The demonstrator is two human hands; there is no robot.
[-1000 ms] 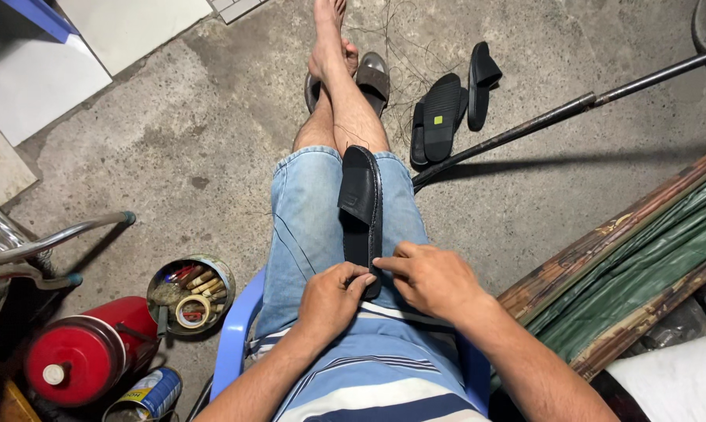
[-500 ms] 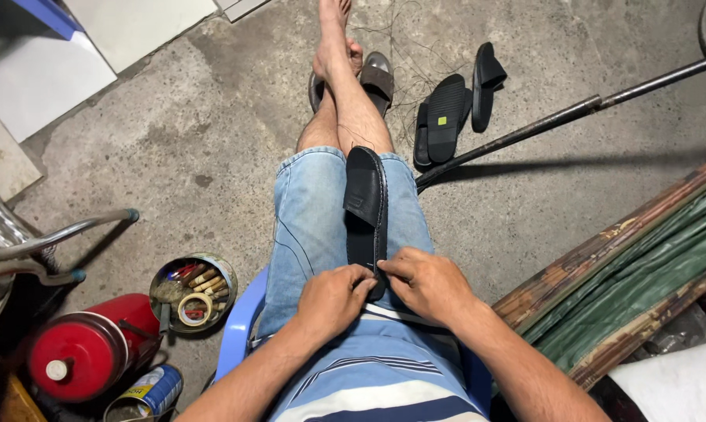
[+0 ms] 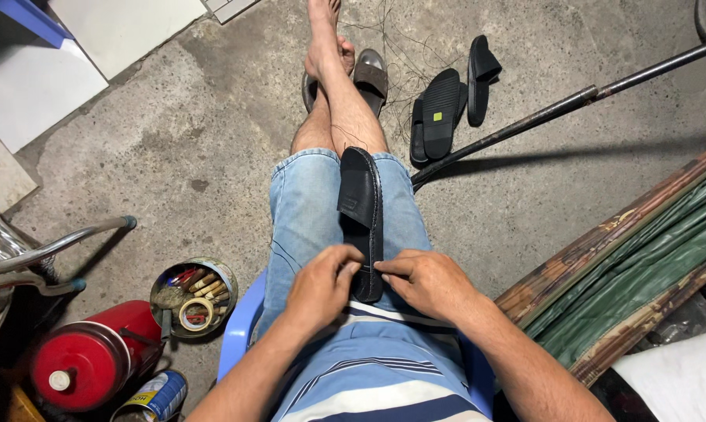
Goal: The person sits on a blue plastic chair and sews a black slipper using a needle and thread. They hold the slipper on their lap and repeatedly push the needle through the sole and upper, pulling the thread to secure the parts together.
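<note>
A black leather shoe (image 3: 362,211) is lying lengthwise along the person's lap, on the denim shorts (image 3: 306,219), its toe pointing away toward the knees and its heel end sitting between the two hands. The left hand (image 3: 319,285) is curling around the heel end from its side, its fingers bent and pressing against the shoe's edge, the thumb lying on top. The right hand (image 3: 423,281) is meeting it from the other side, thumb and forefinger pinching the rim of the shoe near the heel while the remaining fingers are folding loosely beneath. The person is sitting on a blue plastic chair (image 3: 240,332) and wearing a striped shirt (image 3: 376,367), with bare legs stretching out over a concrete floor (image 3: 212,117). Beyond the feet, a brown sandal (image 3: 371,78) and a pair of black slides (image 3: 447,105) are lying near a long dark metal pole (image 3: 556,109). Beside the chair, a round tin (image 3: 193,295) is holding tape and small tools, just next to a red cylinder (image 3: 87,363) and a printed can (image 3: 154,397). Green folded material (image 3: 642,266) is resting on the person's right.
</note>
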